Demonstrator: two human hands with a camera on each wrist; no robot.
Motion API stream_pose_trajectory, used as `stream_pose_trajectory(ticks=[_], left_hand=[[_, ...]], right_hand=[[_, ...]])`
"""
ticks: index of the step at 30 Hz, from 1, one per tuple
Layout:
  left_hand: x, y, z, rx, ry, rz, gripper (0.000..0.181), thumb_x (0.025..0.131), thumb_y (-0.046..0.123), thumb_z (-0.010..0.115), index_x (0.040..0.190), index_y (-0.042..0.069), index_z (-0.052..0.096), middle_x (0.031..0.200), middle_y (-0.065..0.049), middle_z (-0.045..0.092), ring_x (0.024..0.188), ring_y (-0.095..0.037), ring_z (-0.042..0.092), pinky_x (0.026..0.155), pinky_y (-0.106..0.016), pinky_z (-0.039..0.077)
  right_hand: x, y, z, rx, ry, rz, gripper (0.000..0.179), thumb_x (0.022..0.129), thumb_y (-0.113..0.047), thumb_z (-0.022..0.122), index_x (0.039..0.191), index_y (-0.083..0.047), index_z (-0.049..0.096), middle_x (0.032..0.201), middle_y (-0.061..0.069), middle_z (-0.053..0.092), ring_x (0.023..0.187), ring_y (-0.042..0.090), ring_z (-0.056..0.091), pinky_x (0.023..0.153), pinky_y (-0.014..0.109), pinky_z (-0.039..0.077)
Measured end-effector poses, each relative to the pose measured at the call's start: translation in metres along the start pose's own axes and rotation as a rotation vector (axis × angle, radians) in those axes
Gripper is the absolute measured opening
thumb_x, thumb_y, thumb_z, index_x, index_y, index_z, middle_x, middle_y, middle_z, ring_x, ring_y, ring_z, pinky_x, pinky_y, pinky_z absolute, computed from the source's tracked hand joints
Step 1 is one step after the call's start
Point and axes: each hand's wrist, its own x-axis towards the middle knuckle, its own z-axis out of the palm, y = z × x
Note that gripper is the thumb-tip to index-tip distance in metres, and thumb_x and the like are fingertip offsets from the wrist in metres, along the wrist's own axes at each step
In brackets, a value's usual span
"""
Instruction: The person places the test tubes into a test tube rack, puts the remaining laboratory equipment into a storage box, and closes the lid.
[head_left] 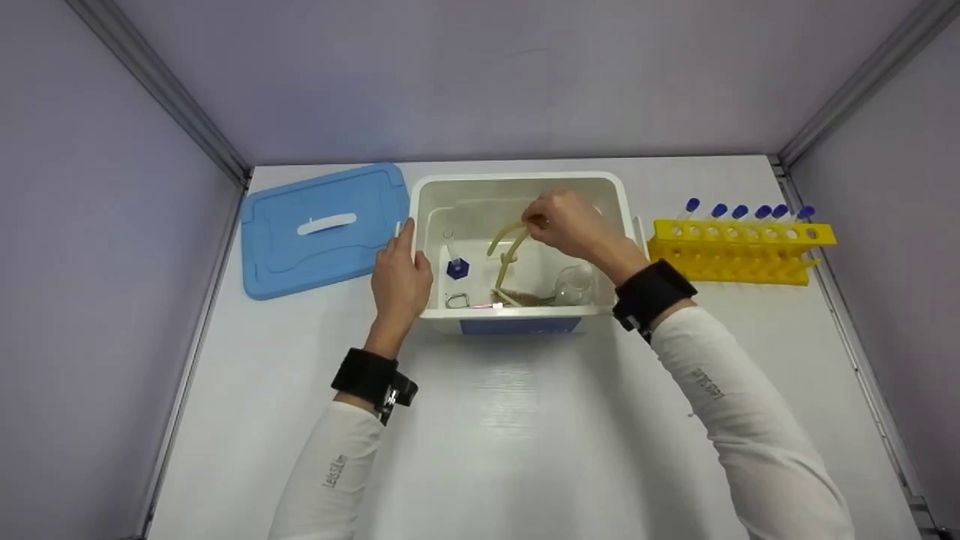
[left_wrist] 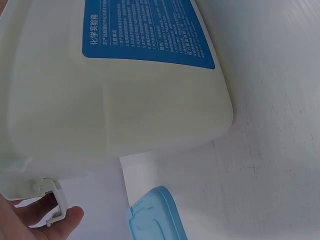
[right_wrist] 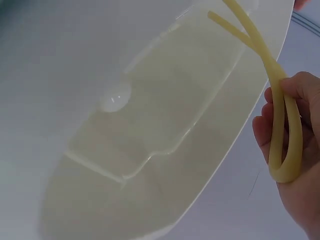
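My right hand [head_left: 566,223] pinches a yellowish rubber tube [right_wrist: 279,120] above the white plastic box [head_left: 517,177]. The tube is bent into a loop at the palm, and its two ends hang down into the box in the head view. At the box's left rim, my left hand [head_left: 403,279] grips the side by the white latch [left_wrist: 59,200]; in the left wrist view its fingers lie about that latch. Inside the box are a small cylinder with a blue hexagonal base [head_left: 457,268], a round glass flask [head_left: 574,285] and a brush [head_left: 523,298].
A blue lid [head_left: 322,259] with a white handle lies left of the box. To the right stands a yellow test tube rack [head_left: 742,251] holding several blue-capped tubes [head_left: 740,213]. Grey panels surround the white table [head_left: 510,450] at the back and sides.
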Motion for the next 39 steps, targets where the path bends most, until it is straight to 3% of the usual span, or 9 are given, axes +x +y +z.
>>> stream_pose_trajectory(ticks=[8, 15, 24, 31, 39], left_hand=[[0.000, -0.002, 0.001, 0.020, -0.007, -0.016, 0.054, 0.099, 0.013, 0.050, 0.152, 0.011, 0.041, 0.129, -0.020, 0.064, 0.116, -0.038, 0.062, 0.090, -0.050, 0.052], [0.001, -0.001, 0.000, 0.023, -0.009, -0.021, 0.053, 0.099, 0.013, 0.050, 0.151, 0.012, 0.041, 0.127, -0.020, 0.064, 0.115, -0.038, 0.062, 0.089, -0.050, 0.052], [-0.002, -0.001, 0.001, 0.000, -0.002, 0.001, 0.053, 0.099, 0.012, 0.050, 0.151, 0.009, 0.042, 0.126, -0.022, 0.064, 0.115, -0.038, 0.062, 0.087, -0.050, 0.053], [-0.002, 0.000, 0.000, 0.000, 0.002, 0.005, 0.053, 0.098, 0.012, 0.050, 0.150, 0.009, 0.042, 0.127, -0.021, 0.064, 0.114, -0.039, 0.062, 0.086, -0.050, 0.053], [-0.001, -0.001, 0.000, 0.010, 0.004, 0.006, 0.053, 0.099, 0.013, 0.050, 0.151, 0.009, 0.042, 0.128, -0.020, 0.064, 0.114, -0.038, 0.062, 0.087, -0.050, 0.053]], right_hand=[[0.011, -0.008, 0.018, -0.012, -0.058, 0.002, 0.021, 0.091, -0.008, 0.061, 0.104, 0.000, 0.076, 0.103, 0.015, 0.076, 0.097, 0.031, 0.071, 0.088, 0.042, 0.057], [0.007, 0.003, 0.023, -0.046, -0.109, 0.007, 0.017, 0.091, -0.007, 0.063, 0.098, 0.000, 0.077, 0.096, 0.015, 0.077, 0.089, 0.029, 0.071, 0.083, 0.041, 0.057], [-0.004, 0.015, 0.022, -0.102, -0.253, 0.051, 0.024, 0.089, -0.011, 0.068, 0.109, 0.000, 0.074, 0.114, 0.016, 0.074, 0.104, 0.035, 0.070, 0.091, 0.046, 0.055], [-0.015, 0.023, 0.012, -0.108, -0.239, 0.087, 0.025, 0.090, -0.011, 0.066, 0.113, -0.001, 0.073, 0.118, 0.017, 0.073, 0.107, 0.038, 0.069, 0.094, 0.048, 0.054], [-0.037, 0.029, 0.002, 0.015, -0.174, 0.114, 0.028, 0.094, -0.014, 0.062, 0.116, 0.001, 0.071, 0.117, 0.021, 0.071, 0.113, 0.039, 0.065, 0.101, 0.050, 0.050]])
